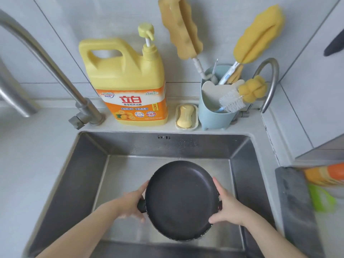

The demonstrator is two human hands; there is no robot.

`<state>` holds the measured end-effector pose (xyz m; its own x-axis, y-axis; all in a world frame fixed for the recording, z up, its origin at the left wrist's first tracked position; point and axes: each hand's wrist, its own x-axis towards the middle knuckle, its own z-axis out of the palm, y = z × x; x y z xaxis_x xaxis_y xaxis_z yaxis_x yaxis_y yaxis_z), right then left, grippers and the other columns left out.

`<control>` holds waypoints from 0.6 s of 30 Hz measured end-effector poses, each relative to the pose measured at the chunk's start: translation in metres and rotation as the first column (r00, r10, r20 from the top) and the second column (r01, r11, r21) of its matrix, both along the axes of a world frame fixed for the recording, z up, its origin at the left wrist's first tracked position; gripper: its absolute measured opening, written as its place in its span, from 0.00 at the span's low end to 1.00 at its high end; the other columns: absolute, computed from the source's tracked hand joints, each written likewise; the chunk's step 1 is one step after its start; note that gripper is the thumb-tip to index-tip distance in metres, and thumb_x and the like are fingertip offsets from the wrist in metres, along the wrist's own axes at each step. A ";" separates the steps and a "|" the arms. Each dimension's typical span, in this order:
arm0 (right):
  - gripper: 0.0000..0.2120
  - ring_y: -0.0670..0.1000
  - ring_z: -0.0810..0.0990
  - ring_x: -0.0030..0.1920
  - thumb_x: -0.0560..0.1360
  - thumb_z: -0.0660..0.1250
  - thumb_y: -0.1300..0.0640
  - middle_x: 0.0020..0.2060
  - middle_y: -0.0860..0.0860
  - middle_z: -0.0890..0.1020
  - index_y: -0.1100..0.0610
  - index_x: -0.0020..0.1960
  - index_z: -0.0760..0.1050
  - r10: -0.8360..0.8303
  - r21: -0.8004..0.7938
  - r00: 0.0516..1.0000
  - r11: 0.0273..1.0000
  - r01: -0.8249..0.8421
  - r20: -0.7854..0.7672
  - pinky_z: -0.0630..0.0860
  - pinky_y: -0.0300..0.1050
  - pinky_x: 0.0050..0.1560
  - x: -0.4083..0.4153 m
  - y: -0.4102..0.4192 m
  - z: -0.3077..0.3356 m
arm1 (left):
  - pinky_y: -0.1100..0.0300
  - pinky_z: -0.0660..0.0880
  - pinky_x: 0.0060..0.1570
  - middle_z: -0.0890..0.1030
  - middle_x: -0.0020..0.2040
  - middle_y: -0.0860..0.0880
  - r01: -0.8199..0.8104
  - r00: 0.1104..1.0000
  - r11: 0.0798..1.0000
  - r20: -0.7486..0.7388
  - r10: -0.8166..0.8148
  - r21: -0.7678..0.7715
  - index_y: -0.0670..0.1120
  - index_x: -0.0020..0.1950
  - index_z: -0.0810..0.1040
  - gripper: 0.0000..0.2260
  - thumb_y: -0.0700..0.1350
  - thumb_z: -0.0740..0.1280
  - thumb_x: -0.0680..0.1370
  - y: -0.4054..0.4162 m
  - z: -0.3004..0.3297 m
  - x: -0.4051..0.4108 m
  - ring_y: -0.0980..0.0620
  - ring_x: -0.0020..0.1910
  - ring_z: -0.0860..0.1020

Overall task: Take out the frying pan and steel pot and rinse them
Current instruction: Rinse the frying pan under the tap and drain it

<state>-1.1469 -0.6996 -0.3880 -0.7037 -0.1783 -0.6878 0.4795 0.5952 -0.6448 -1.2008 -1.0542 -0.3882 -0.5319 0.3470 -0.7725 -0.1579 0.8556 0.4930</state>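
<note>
A black frying pan (pixel 181 200) is held over the steel sink (pixel 74 174), its dark inside facing up at me. My left hand (pixel 132 203) grips the pan's left side at a short black handle stub. On the pan's right rim, my right hand (pixel 228 207) holds with fingers curled around the edge. No water runs from the tap (pixel 46 58), whose spout reaches out of view at the upper left. No steel pot is in view.
On the ledge behind the sink stand a yellow detergent jug (pixel 128 84), a soap dish (pixel 186 117) and a blue holder with sponge brushes (pixel 216 107). A small second tap (pixel 270 79) curves at the back right. A dark board (pixel 296 207) lies to the right.
</note>
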 end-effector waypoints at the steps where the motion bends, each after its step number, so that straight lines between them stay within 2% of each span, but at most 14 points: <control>1: 0.66 0.46 0.77 0.54 0.55 0.80 0.53 0.63 0.45 0.71 0.25 0.69 0.33 0.011 -0.035 1.000 0.999 -0.011 -0.009 0.78 0.47 0.58 -0.002 -0.002 0.010 | 0.56 0.75 0.57 0.80 0.48 0.48 -0.009 0.999 1.000 -0.035 0.010 0.022 0.69 0.74 0.39 0.56 0.42 0.78 0.65 -0.006 0.014 -0.002 0.51 0.51 0.80; 4: 0.66 0.43 0.81 0.50 0.58 0.80 0.56 0.56 0.46 0.78 0.27 0.71 0.32 0.058 -0.083 0.995 0.995 -0.064 -0.078 0.78 0.41 0.56 -0.007 -0.014 0.048 | 0.61 0.77 0.52 0.83 0.45 0.47 -0.056 0.988 0.991 -0.136 0.073 0.124 0.76 0.70 0.42 0.54 0.43 0.78 0.65 -0.021 0.062 -0.005 0.55 0.45 0.82; 6: 0.66 0.44 0.79 0.56 0.58 0.80 0.54 0.56 0.45 0.77 0.27 0.70 0.31 0.065 -0.062 0.985 0.995 -0.076 -0.162 0.77 0.44 0.59 -0.008 -0.022 0.075 | 0.68 0.75 0.50 0.83 0.45 0.48 -0.059 0.972 0.987 -0.218 0.091 0.151 0.77 0.69 0.42 0.54 0.44 0.78 0.65 -0.030 0.094 -0.005 0.57 0.45 0.82; 8: 0.66 0.43 0.75 0.61 0.57 0.80 0.52 0.58 0.43 0.76 0.26 0.69 0.30 0.054 -0.045 0.972 0.997 -0.066 -0.230 0.75 0.45 0.62 -0.006 -0.029 0.103 | 0.73 0.73 0.49 0.83 0.51 0.51 -0.047 0.951 0.987 -0.296 0.092 0.155 0.75 0.71 0.41 0.53 0.45 0.77 0.66 -0.034 0.129 -0.002 0.59 0.49 0.80; 10: 0.65 0.39 0.75 0.59 0.60 0.80 0.53 0.55 0.42 0.77 0.27 0.70 0.29 0.061 -0.025 0.948 0.997 -0.072 -0.312 0.74 0.41 0.60 -0.004 -0.032 0.135 | 0.70 0.73 0.54 0.82 0.54 0.54 -0.045 0.929 0.979 -0.353 0.115 0.199 0.73 0.72 0.41 0.52 0.46 0.76 0.66 -0.035 0.162 0.005 0.59 0.52 0.80; 12: 0.64 0.38 0.77 0.56 0.62 0.80 0.53 0.52 0.40 0.78 0.27 0.70 0.30 0.061 -0.013 0.907 0.997 -0.072 -0.417 0.73 0.38 0.58 0.001 -0.033 0.166 | 0.66 0.73 0.56 0.82 0.53 0.58 -0.047 0.887 0.973 -0.438 0.144 0.225 0.74 0.72 0.41 0.51 0.47 0.76 0.68 -0.034 0.189 0.014 0.59 0.52 0.80; 15: 0.63 0.33 0.74 0.56 0.64 0.80 0.54 0.55 0.35 0.76 0.29 0.71 0.31 0.055 0.018 0.826 0.998 -0.054 -0.560 0.71 0.35 0.55 0.010 -0.030 0.204 | 0.66 0.70 0.51 0.81 0.49 0.58 -0.094 0.756 0.978 -0.626 0.192 0.186 0.75 0.71 0.39 0.52 0.49 0.77 0.69 -0.026 0.221 0.031 0.59 0.51 0.78; 18: 0.62 0.29 0.69 0.58 0.65 0.80 0.52 0.63 0.27 0.65 0.27 0.69 0.30 0.066 0.086 0.697 0.996 -0.006 -0.714 0.66 0.33 0.56 0.020 -0.024 0.240 | 0.65 0.68 0.45 0.79 0.46 0.62 -0.103 0.550 0.972 -0.803 0.231 0.210 0.70 0.74 0.41 0.51 0.52 0.77 0.68 -0.014 0.246 0.045 0.58 0.47 0.76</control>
